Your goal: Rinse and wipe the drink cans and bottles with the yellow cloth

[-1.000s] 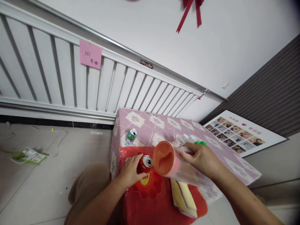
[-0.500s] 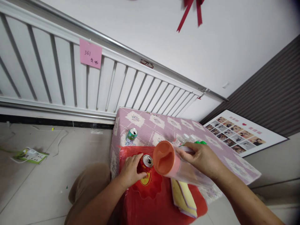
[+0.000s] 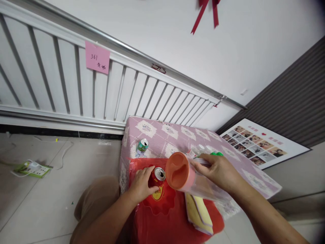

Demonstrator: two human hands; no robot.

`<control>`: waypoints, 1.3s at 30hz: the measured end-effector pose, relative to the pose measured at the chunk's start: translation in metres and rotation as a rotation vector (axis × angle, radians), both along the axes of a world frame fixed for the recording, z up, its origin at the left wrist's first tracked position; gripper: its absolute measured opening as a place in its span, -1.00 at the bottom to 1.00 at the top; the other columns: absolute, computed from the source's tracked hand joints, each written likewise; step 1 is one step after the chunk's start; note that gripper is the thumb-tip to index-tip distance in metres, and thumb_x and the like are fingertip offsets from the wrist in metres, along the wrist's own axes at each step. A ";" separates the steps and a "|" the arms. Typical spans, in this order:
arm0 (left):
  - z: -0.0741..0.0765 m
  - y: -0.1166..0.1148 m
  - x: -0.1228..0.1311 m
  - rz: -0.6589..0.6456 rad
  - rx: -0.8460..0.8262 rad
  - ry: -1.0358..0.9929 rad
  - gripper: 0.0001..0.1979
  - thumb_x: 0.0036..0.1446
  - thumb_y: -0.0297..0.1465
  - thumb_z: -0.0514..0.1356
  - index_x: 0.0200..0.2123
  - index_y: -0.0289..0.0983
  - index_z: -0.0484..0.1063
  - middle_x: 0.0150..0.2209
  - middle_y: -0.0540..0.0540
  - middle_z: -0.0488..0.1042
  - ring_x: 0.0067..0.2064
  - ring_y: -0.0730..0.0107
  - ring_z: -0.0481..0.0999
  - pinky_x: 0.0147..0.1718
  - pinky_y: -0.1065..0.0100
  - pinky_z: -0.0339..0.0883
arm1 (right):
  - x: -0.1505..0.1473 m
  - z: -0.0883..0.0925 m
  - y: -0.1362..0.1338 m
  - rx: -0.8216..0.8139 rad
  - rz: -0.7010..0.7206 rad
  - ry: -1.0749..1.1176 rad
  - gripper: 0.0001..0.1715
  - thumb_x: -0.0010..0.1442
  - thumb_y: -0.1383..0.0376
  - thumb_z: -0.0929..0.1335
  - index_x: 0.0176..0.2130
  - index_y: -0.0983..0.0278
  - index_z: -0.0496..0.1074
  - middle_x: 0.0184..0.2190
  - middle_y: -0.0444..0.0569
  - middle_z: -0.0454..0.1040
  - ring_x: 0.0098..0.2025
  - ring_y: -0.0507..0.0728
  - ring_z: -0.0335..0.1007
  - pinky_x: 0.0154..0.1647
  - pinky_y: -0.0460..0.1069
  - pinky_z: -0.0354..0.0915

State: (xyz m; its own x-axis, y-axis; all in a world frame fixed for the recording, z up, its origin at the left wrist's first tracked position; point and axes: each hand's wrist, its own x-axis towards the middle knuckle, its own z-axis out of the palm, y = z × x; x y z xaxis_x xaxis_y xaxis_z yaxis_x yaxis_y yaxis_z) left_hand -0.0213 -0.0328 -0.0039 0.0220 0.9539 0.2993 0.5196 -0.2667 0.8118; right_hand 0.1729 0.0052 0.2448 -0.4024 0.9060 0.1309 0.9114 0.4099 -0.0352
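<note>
My left hand [image 3: 141, 184] is wrapped around a red drink can [image 3: 159, 174], whose top is open. The can stands over a red scalloped tray [image 3: 165, 206] with a yellow emblem. In my right hand [image 3: 215, 169] is the handle of a clear plastic pitcher [image 3: 205, 186] with an orange lid [image 3: 177, 171]. The pitcher is tilted, its lid end toward the can and close beside its rim. No liquid stream can be made out between them. A folded yellow cloth [image 3: 199, 213] lies below the pitcher on the red cover.
A green can [image 3: 142, 146] stands on the patterned tablecloth [image 3: 170, 130] beyond the red cover [image 3: 152, 227]. Clear bottles with green caps [image 3: 217, 154] are behind my right hand. A white radiator [image 3: 101, 88] lines the wall; a power strip [image 3: 33, 168] lies on the floor.
</note>
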 end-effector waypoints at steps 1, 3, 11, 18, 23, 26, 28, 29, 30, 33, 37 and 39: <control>0.000 0.000 0.000 0.000 0.000 0.003 -0.18 -0.13 -0.34 0.41 0.21 -0.19 0.18 0.15 -0.21 0.39 0.17 -0.01 0.36 0.16 -0.07 0.19 | 0.000 0.000 0.000 0.000 -0.001 -0.001 -0.54 0.14 -0.02 0.26 -0.58 0.23 0.32 -0.68 -0.13 0.34 -0.58 0.04 0.19 -0.57 -0.04 -0.02; 0.000 0.000 0.000 0.001 0.000 0.007 -0.19 -0.13 -0.34 0.41 0.21 -0.18 0.18 0.16 -0.21 0.39 0.17 -0.01 0.36 0.16 -0.07 0.20 | 0.000 0.000 0.000 -0.003 0.000 0.001 -0.55 0.14 -0.02 0.26 -0.58 0.23 0.33 -0.68 -0.13 0.34 -0.58 0.04 0.19 -0.57 -0.04 -0.01; -0.001 0.000 -0.001 0.007 0.001 0.009 -0.19 -0.13 -0.32 0.40 0.21 -0.15 0.17 0.15 -0.18 0.40 0.16 -0.01 0.37 0.15 -0.06 0.20 | 0.003 0.000 0.000 0.011 0.028 0.038 -0.55 0.14 -0.01 0.29 -0.59 0.23 0.33 -0.68 -0.14 0.35 -0.59 0.03 0.20 -0.58 -0.05 0.01; 0.000 0.000 -0.002 -0.004 -0.008 0.005 -0.19 -0.12 -0.33 0.41 0.21 -0.15 0.17 0.16 -0.19 0.39 0.17 -0.01 0.36 0.15 -0.06 0.19 | 0.002 0.001 -0.001 -0.008 -0.005 0.020 -0.57 0.14 0.00 0.29 -0.58 0.21 0.31 -0.68 -0.13 0.36 -0.58 0.05 0.22 -0.57 -0.04 0.01; 0.000 0.000 -0.002 -0.007 -0.002 0.011 -0.18 -0.12 -0.34 0.41 0.21 -0.16 0.16 0.17 -0.19 0.38 0.18 0.00 0.35 0.18 -0.05 0.18 | 0.000 0.002 -0.002 -0.003 -0.001 0.035 -0.56 0.14 -0.02 0.29 -0.59 0.21 0.31 -0.68 -0.13 0.36 -0.58 0.05 0.21 -0.57 -0.04 -0.01; 0.001 -0.001 -0.002 -0.003 -0.002 0.008 -0.19 -0.12 -0.34 0.41 0.21 -0.16 0.17 0.17 -0.19 0.38 0.18 0.00 0.35 0.18 -0.05 0.18 | 0.000 0.003 -0.003 -0.012 -0.015 0.026 -0.53 0.13 -0.04 0.27 -0.60 0.21 0.27 -0.68 -0.13 0.32 -0.58 0.05 0.18 -0.56 -0.03 -0.01; 0.001 -0.001 -0.002 -0.002 -0.005 0.008 -0.18 -0.13 -0.33 0.41 0.21 -0.17 0.18 0.16 -0.20 0.39 0.18 -0.01 0.36 0.17 -0.06 0.19 | 0.000 0.003 -0.003 -0.021 -0.026 0.018 -0.53 0.13 -0.05 0.26 -0.59 0.21 0.27 -0.67 -0.14 0.32 -0.57 0.05 0.18 -0.55 -0.03 0.00; 0.002 -0.001 -0.002 -0.002 -0.006 0.009 -0.18 -0.13 -0.34 0.41 0.21 -0.18 0.18 0.16 -0.21 0.39 0.18 -0.02 0.36 0.17 -0.06 0.19 | 0.000 0.003 -0.003 -0.024 -0.028 0.016 -0.53 0.13 -0.06 0.26 -0.59 0.20 0.28 -0.67 -0.14 0.32 -0.57 0.05 0.18 -0.54 -0.03 0.00; 0.002 -0.001 -0.002 -0.004 -0.005 0.008 -0.19 -0.12 -0.34 0.41 0.21 -0.19 0.18 0.16 -0.21 0.39 0.18 -0.02 0.36 0.17 -0.06 0.19 | 0.000 0.003 -0.003 -0.025 -0.028 0.016 -0.53 0.13 -0.06 0.26 -0.58 0.20 0.28 -0.66 -0.14 0.32 -0.56 0.05 0.18 -0.54 -0.03 0.00; 0.002 -0.001 -0.002 -0.006 -0.001 0.006 -0.19 -0.12 -0.34 0.41 0.21 -0.19 0.18 0.16 -0.22 0.39 0.18 -0.02 0.36 0.17 -0.07 0.19 | -0.001 0.003 -0.003 -0.016 -0.024 0.026 -0.53 0.13 -0.06 0.26 -0.59 0.21 0.27 -0.67 -0.14 0.30 -0.57 0.05 0.17 -0.55 -0.04 0.01; 0.004 -0.001 -0.003 -0.010 -0.005 0.004 -0.20 -0.12 -0.34 0.41 0.20 -0.16 0.18 0.16 -0.20 0.39 0.17 -0.01 0.36 0.17 -0.06 0.18 | -0.001 0.004 -0.004 -0.014 -0.002 0.042 -0.54 0.13 -0.04 0.27 -0.59 0.21 0.30 -0.67 -0.14 0.33 -0.58 0.04 0.16 -0.56 -0.04 0.01; 0.005 -0.001 -0.003 -0.010 -0.014 0.007 -0.20 -0.12 -0.34 0.41 0.20 -0.16 0.19 0.15 -0.20 0.40 0.17 -0.01 0.37 0.16 -0.06 0.19 | -0.002 0.005 -0.004 -0.012 0.002 0.038 -0.52 0.14 -0.05 0.27 -0.60 0.22 0.28 -0.68 -0.14 0.30 -0.58 0.03 0.14 -0.57 -0.04 0.00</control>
State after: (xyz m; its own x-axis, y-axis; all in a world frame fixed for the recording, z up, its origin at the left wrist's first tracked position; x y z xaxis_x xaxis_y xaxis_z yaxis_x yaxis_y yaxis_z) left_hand -0.0240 -0.0338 0.0011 0.0341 0.9576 0.2862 0.5229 -0.2611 0.8114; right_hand 0.1713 0.0011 0.2499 -0.3992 0.9069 0.1348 0.9086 0.4111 -0.0745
